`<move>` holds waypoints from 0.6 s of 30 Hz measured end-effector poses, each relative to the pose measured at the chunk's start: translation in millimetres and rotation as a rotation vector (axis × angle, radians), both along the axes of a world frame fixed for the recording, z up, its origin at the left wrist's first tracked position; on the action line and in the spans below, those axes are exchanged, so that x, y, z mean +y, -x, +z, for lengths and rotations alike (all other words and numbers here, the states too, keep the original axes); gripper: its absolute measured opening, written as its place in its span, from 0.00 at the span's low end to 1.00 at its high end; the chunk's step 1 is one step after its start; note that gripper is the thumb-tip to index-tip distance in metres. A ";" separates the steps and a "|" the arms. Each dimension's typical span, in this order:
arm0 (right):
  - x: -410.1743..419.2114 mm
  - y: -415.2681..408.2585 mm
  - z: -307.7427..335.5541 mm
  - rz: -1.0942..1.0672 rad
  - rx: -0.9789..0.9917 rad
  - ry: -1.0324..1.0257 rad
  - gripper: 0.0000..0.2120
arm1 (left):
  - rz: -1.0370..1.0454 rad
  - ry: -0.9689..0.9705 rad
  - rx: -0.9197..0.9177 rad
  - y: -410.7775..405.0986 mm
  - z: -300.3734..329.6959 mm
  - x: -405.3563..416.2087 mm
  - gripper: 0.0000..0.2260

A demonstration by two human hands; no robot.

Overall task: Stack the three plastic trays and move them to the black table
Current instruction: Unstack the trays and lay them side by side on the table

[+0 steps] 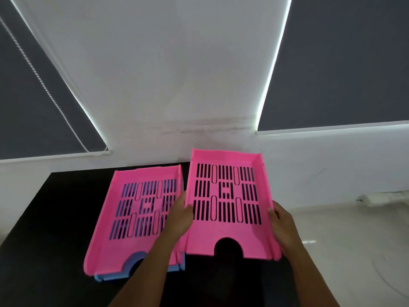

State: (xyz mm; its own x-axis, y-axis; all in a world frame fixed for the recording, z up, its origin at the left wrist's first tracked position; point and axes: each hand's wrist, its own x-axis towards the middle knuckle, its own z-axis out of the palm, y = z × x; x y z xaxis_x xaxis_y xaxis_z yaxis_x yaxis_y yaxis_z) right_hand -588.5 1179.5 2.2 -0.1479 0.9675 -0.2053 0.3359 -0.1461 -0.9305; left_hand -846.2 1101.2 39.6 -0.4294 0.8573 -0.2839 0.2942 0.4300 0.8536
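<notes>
A pink slotted tray is held over the right part of the black table. My left hand grips its left wall and my right hand grips its right wall. To its left, a second pink tray sits nested on a blue tray, both resting on the table. Only the front edge of the blue tray and bits seen through the slots show. The held tray's left wall lies close to the stack's right wall.
A white wall rises just behind the table, with dark roller blinds on both sides. A pale floor lies to the right of the table, with a small white object by the wall.
</notes>
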 end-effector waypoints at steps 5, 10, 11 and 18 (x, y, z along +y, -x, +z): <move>11.9 -23.0 -30.8 0.026 -0.092 0.004 0.15 | -0.026 0.049 -0.008 -22.6 -12.7 5.0 0.24; 19.7 -30.1 -50.4 0.104 -0.147 -0.018 0.16 | 0.044 0.155 -0.063 -28.8 -41.9 -3.2 0.26; 19.6 -30.0 -52.2 0.115 -0.160 -0.016 0.17 | 0.062 0.163 -0.068 -32.3 -41.5 -5.7 0.26; 15.4 -25.5 -60.2 0.118 -0.210 0.037 0.14 | 0.111 0.204 -0.067 -43.1 -45.8 -8.9 0.28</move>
